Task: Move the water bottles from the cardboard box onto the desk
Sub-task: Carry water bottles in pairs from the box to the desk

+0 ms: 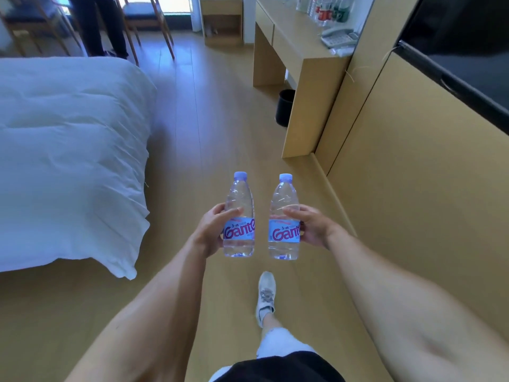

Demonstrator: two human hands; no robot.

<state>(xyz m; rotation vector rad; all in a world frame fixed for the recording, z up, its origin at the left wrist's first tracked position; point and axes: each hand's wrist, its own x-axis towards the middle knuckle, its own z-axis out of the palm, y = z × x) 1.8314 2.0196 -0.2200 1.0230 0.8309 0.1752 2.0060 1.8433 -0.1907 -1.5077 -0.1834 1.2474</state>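
Gripping one upright water bottle each, the left hand (209, 230) holds the left bottle (238, 216) and the right hand (311, 227) the right bottle (284, 219). Ahead and to the right stands the desk (300, 42), nearer the right hand, with a telephone (340, 37) on it.

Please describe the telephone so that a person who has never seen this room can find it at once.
Look at the wooden desk against the right wall, beyond the white bed. The telephone lies on its top, nearer than the group of bottles. It is the only flat, light grey thing there; the bottles stand upright.
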